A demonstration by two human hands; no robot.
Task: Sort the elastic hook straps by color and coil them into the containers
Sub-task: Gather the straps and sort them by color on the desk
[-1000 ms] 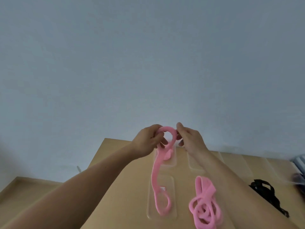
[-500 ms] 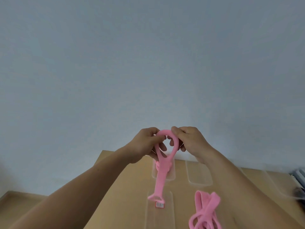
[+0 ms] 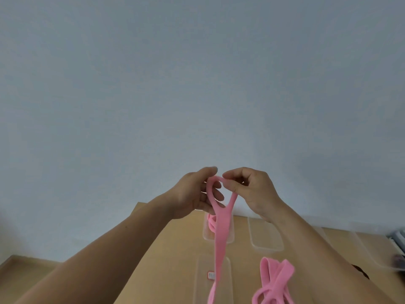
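Note:
I hold a pink elastic strap [image 3: 221, 240] up in front of me, above the wooden table [image 3: 175, 260]. Its top forms a loop that my left hand [image 3: 195, 194] and my right hand [image 3: 252, 189] both pinch, fingers curled. The rest of the strap hangs straight down past the frame's lower edge. Behind it, a clear container [image 3: 207, 233] holds a coiled pink strap [image 3: 211, 222]. To its right stands another clear container [image 3: 266, 238]. A second loose pink strap [image 3: 274, 281] lies tangled on the table at the lower right.
A clear lid or container with a small red label [image 3: 202, 279] lies flat under the hanging strap. More clear containers [image 3: 370, 251] stand at the right. A bit of black strap [image 3: 361, 272] shows behind my right forearm. A plain wall fills the upper view.
The view has tilted upward, so less of the table shows. My hands have closed in on the loop and lifted the strap; its lower end has left the table and the frame.

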